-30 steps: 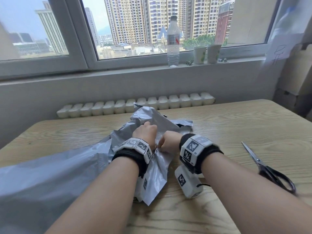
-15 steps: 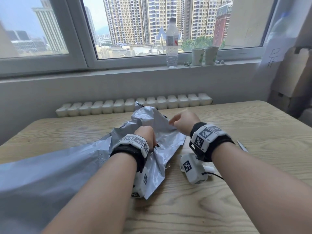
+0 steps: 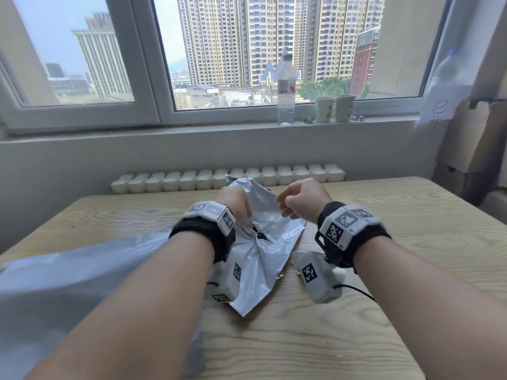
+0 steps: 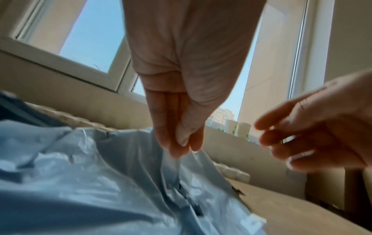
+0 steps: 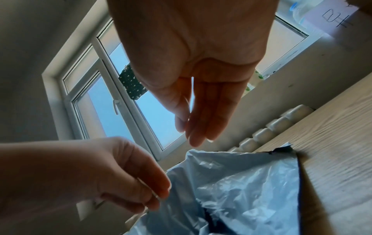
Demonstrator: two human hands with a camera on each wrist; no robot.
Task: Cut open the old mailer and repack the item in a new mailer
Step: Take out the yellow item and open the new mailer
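Note:
The crumpled silver-grey old mailer [image 3: 263,256] lies mid-table with a dark torn opening near its top. My left hand [image 3: 247,215] pinches a raised edge of it, and the left wrist view shows thumb and fingers of that hand [image 4: 181,147] closed on the film of the mailer [image 4: 120,182]. My right hand [image 3: 285,207] hovers just right of it, fingers loose and holding nothing. Seen from the right wrist, its fingers [image 5: 197,136] hang above the mailer [image 5: 241,190]. A larger smooth grey mailer [image 3: 68,283] lies at the left under my left forearm. The item inside is hidden.
The wooden table [image 3: 397,220] runs right and toward me. A white radiator top [image 3: 227,178] lines its far edge. On the sill stand a water bottle [image 3: 285,89] and two paper cups [image 3: 334,108]. Cardboard [image 3: 466,138] leans at the right.
My right hand has let go of the mailer and lifted away up and to the right. The left hand keeps its pinch and has raised the edge. The scissors have left the view.

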